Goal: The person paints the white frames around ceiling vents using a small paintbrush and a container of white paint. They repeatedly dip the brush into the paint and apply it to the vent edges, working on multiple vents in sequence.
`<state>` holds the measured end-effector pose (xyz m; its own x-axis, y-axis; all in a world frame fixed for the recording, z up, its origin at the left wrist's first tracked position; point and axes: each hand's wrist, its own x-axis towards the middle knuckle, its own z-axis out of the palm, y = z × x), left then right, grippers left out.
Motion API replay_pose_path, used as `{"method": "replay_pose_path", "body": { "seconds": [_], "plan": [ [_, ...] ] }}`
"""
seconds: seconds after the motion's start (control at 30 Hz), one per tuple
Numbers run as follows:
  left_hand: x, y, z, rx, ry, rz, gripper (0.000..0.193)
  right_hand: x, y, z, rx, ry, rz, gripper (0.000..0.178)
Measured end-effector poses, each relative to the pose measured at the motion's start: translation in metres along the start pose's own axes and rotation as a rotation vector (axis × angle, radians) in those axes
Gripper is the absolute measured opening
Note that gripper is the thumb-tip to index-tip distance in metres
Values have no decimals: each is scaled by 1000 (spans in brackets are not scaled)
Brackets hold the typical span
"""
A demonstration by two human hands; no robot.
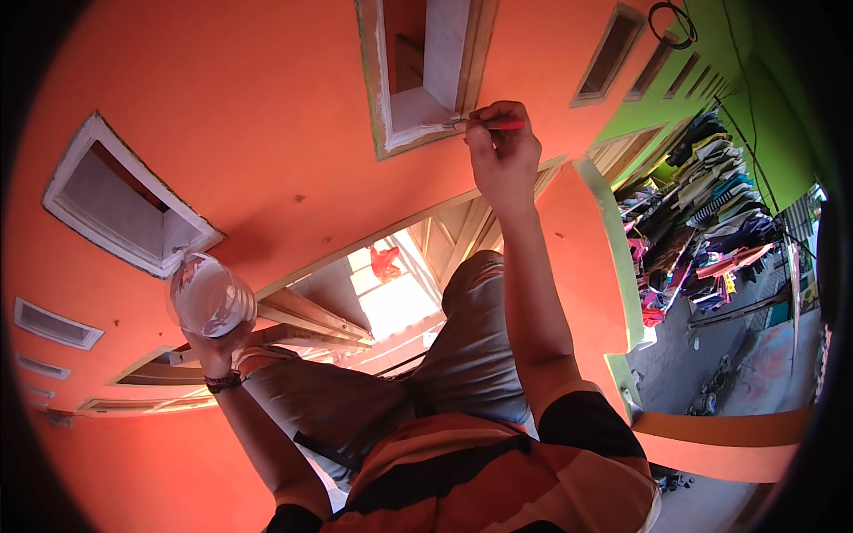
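Observation:
My right hand [505, 160] pinches a small paintbrush [509, 123] by its red handle. The brush tip touches the lower edge of a window frame [410, 136] set into the orange wall, where wet-looking white paint lies along the border. Bare wood-toned trim shows on the frame's right side. Lower on the left, my left hand [220, 348] is closed round a clear plastic cup [211, 298] with white paint inside. The cup is held close to the lower corner of a second, white-painted opening [67, 182].
Smaller vent openings [59, 323] continue along the orange wall [293, 115] to the left. Below it are a wooden door frame [324, 315] and a bright doorway. Clothes [720, 191] hang on a rack at right, by a green wall [786, 133]. A black cable coil [673, 25] hangs upper right.

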<state>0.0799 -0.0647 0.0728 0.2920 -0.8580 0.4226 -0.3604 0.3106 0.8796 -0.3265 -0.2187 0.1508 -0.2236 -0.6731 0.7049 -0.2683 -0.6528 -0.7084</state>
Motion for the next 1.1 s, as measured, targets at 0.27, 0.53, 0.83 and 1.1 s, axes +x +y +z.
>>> {"method": "replay_pose_path", "body": {
  "seconds": [0.27, 0.53, 0.83, 1.1],
  "plan": [
    [2, -8, -5, -54, -41, 14, 90, -10, -2, 4, 67, -20, -7, 13],
    [3, -1, -2, -28, -61, 29, 89, -24, -11, 5, -187, 178, -26, 15],
    [3, 0, -1, -3, -29, 62, 87, -41, -8, 20, -117, 237, -142, 19],
    [5, 2, -1, -9, -23, 72, 81, -34, -7, 27, 56, 231, -103, 17]
  ]
}}
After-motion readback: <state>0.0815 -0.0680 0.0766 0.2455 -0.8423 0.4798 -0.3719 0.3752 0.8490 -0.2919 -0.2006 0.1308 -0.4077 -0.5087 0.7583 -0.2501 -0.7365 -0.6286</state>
